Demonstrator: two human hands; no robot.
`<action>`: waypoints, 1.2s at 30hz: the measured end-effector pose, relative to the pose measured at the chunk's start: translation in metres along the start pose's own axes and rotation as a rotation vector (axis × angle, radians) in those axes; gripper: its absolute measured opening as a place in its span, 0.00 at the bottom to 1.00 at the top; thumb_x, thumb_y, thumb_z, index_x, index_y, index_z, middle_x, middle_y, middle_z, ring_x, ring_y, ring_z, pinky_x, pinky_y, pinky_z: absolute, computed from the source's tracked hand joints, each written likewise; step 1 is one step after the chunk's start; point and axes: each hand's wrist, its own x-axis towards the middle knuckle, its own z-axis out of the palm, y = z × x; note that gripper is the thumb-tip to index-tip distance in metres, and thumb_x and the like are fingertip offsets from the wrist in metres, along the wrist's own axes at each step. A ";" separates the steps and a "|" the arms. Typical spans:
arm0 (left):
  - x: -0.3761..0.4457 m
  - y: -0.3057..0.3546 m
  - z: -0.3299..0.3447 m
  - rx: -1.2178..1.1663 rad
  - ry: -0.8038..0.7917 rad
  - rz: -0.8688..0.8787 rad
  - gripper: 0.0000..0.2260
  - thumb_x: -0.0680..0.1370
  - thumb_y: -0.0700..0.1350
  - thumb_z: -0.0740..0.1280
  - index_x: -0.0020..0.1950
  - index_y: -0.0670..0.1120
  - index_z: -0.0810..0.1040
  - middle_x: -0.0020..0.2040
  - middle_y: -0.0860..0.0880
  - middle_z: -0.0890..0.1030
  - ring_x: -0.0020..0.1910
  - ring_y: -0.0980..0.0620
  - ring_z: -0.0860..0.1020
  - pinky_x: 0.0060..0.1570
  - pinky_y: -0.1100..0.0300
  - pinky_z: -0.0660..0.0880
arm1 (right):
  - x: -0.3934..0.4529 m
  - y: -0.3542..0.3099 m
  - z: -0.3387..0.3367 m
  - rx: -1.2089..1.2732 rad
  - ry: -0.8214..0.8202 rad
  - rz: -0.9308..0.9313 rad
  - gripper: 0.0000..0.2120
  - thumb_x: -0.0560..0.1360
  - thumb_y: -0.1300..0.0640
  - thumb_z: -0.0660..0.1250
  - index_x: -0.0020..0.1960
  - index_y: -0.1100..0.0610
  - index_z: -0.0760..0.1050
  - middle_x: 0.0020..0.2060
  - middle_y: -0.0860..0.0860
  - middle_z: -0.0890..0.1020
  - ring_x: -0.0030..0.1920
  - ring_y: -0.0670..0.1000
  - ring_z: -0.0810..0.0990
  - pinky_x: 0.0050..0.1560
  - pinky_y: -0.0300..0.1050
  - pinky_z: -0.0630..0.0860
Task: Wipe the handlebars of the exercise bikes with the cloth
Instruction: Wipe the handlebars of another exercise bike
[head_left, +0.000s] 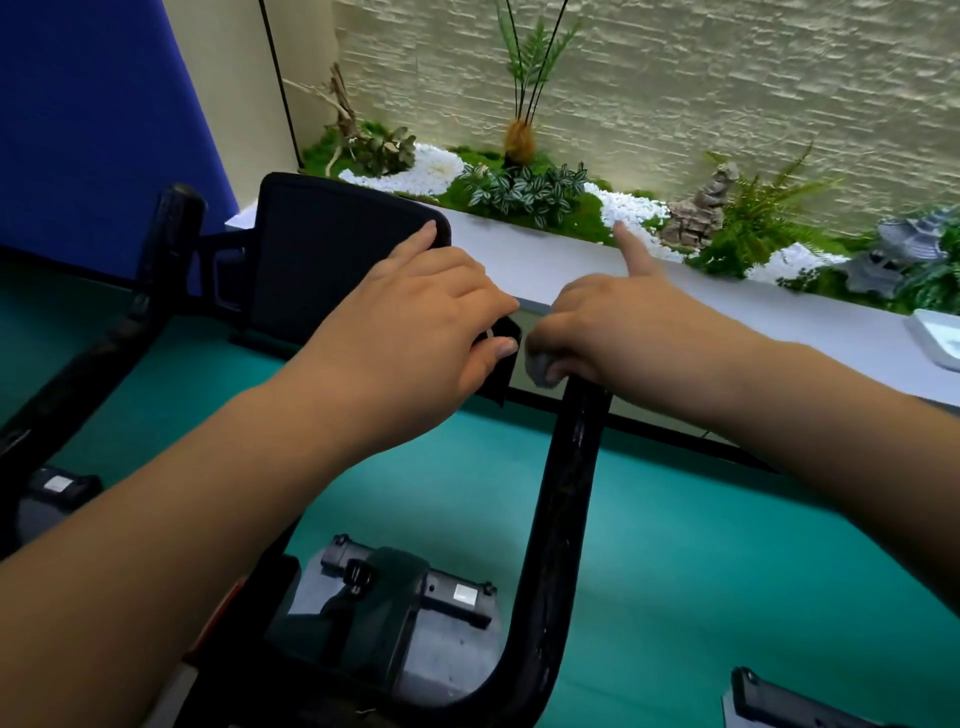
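I judge I'm wiping the tip of the right handlebar: my right hand curls its grip around the grey cloth there, forefinger straight, while my left hand pinches the console's corner; next, slide the cloth down the bar.

Even indoor light on my feed, soft focus, with wide-angle bending at the edges.

I see the brightest patch low on the textured wall, where a glow rises from behind the planter bed and nearly washes out the white pebbles. The right hand is smeared by motion blur, its pointing finger ghosted, and the wall's upper right corner is streaked too. The black handlebar carries small glints. Forearms bulge large at the bottom corners, and the white ledge slants from lens distortion. Shadows under the bike are soft.
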 end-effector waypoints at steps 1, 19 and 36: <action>0.000 0.000 0.000 -0.006 0.004 -0.002 0.22 0.77 0.57 0.52 0.61 0.48 0.78 0.54 0.50 0.80 0.60 0.50 0.73 0.72 0.53 0.50 | -0.002 -0.004 0.002 -0.024 -0.023 -0.014 0.05 0.77 0.51 0.62 0.49 0.43 0.76 0.39 0.44 0.77 0.54 0.45 0.75 0.71 0.66 0.35; 0.001 0.001 -0.001 -0.071 0.023 -0.024 0.19 0.77 0.55 0.57 0.61 0.48 0.78 0.55 0.50 0.79 0.60 0.50 0.72 0.71 0.58 0.44 | 0.010 -0.011 -0.002 -0.010 -0.066 -0.004 0.06 0.77 0.49 0.63 0.49 0.44 0.78 0.41 0.45 0.77 0.53 0.46 0.77 0.71 0.51 0.33; 0.002 0.009 0.003 -0.074 0.033 -0.065 0.17 0.77 0.53 0.58 0.59 0.46 0.79 0.52 0.50 0.80 0.58 0.48 0.73 0.72 0.53 0.46 | -0.012 -0.001 0.022 1.170 0.674 0.743 0.10 0.79 0.56 0.62 0.46 0.50 0.82 0.37 0.40 0.82 0.34 0.36 0.79 0.37 0.32 0.72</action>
